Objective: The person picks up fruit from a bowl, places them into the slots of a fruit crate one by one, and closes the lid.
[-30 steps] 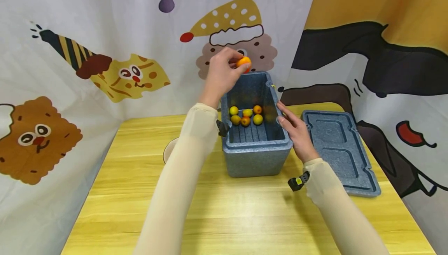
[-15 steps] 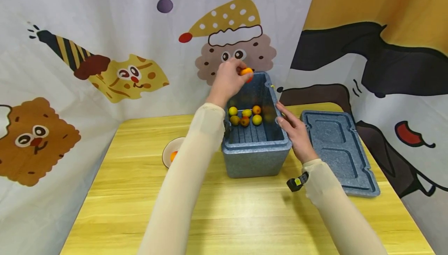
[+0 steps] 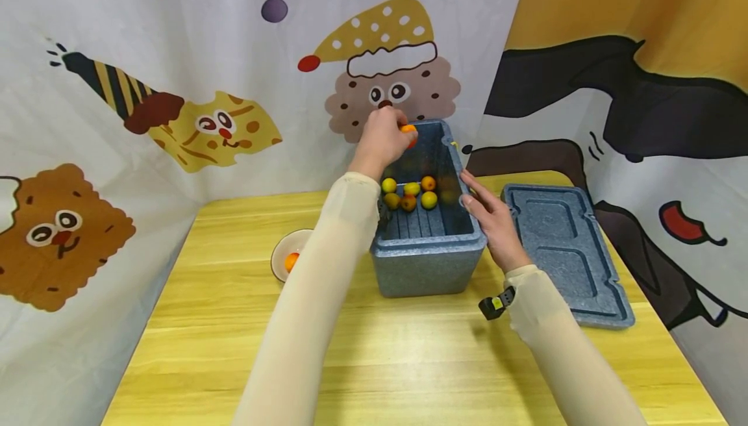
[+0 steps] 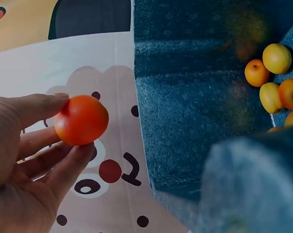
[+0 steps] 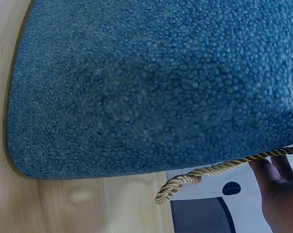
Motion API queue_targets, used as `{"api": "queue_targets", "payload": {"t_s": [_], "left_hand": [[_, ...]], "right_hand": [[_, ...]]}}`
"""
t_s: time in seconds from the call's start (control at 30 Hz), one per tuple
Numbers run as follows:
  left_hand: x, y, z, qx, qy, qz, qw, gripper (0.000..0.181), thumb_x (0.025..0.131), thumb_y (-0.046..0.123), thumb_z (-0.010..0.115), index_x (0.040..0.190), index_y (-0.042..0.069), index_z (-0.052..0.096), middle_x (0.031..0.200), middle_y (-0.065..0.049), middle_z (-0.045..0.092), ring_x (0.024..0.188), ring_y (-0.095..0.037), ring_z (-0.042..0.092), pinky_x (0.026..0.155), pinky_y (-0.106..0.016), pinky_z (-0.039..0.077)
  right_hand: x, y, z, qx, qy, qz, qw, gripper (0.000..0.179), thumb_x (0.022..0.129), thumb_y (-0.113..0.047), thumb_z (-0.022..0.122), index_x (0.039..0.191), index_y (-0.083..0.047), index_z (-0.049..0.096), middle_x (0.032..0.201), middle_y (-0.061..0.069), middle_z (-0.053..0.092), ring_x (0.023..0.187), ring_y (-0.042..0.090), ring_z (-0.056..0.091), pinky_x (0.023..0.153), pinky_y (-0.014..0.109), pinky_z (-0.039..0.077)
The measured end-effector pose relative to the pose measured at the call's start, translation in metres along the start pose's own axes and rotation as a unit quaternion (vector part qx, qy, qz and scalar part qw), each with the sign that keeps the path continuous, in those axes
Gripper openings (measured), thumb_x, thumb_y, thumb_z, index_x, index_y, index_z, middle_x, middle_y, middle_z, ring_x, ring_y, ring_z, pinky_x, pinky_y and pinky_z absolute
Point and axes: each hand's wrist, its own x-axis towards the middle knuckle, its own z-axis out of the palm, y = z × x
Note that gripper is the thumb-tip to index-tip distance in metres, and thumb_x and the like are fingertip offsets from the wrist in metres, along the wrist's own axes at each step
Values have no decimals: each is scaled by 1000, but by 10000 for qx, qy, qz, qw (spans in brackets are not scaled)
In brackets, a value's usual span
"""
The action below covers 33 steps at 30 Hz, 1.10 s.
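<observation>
A grey-blue foam box point(image 3: 429, 267) stands lidless on the table, with several small yellow and orange fruits point(image 3: 411, 189) on its floor. Over the box's far left part, my left hand point(image 3: 382, 137) pinches a smooth, round orange-red fruit point(image 4: 82, 120) between thumb and fingertips. The left wrist view shows this fruit beside the box's inner wall point(image 4: 180, 97), with the patterned cloth behind it. My right hand point(image 3: 493, 225) rests on the box's right rim, its fingers fairly straight. A twisted gold rope point(image 5: 219, 167) runs along the box's outside near that hand's fingers point(image 5: 267, 174).
The box's foam lid point(image 3: 567, 250) lies flat on the table at the right. To the left is a pale bowl point(image 3: 287, 244) with an orange fruit point(image 3: 291, 261) in it, partly covered by my left sleeve. A cartoon-printed cloth point(image 3: 222, 10) hangs behind the table.
My left hand has come down and slightly right with the fruit, closer over the box opening. More of the bowl shows now. My right hand has stayed on the rim.
</observation>
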Motion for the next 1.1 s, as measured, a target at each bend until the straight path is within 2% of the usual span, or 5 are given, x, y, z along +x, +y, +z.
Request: {"api": "queue_targets", "payload": {"t_s": [0.2,0.4,0.53,0.87,1.1], "left_hand": [[1,-2,0,5,-42,-180,9998,29,95,24,68,118,6,70,112,-7,65,98,-19,61,85,-29,52],[1,-1,-1,142,214,-657,9975,37,96,26,67,128,7,65,126,-7,62,111,-21,60,92,-32,51],[0,-2,-4,230,334,-786,9961,39,97,25,65,131,7,63,130,-7,60,116,-23,58,95,-32,49],[-4,-6,-8,87,333,-765,9965,38,97,26,65,130,7,64,130,-7,60,113,-23,59,92,-32,50],[-10,-9,-15,66,426,-611,9972,37,96,27,67,127,8,67,126,-7,62,109,-22,60,90,-32,51]], "right_hand": [[-1,0,1,-11,-8,22,10000,48,104,-26,51,151,-20,42,158,-5,30,144,17,25,115,51,22],[-1,1,0,-13,-25,36,10000,48,105,-26,51,152,-20,41,158,-5,29,144,17,24,115,51,22],[0,0,1,16,-8,50,10000,48,105,-25,51,152,-19,41,158,-5,29,144,17,25,115,50,22],[1,-1,1,41,-19,43,10000,49,105,-24,51,152,-19,40,158,-4,28,144,17,24,115,48,22],[1,-2,1,88,-3,23,10000,49,104,-26,52,151,-18,42,158,-3,29,144,17,24,116,49,20]]}}
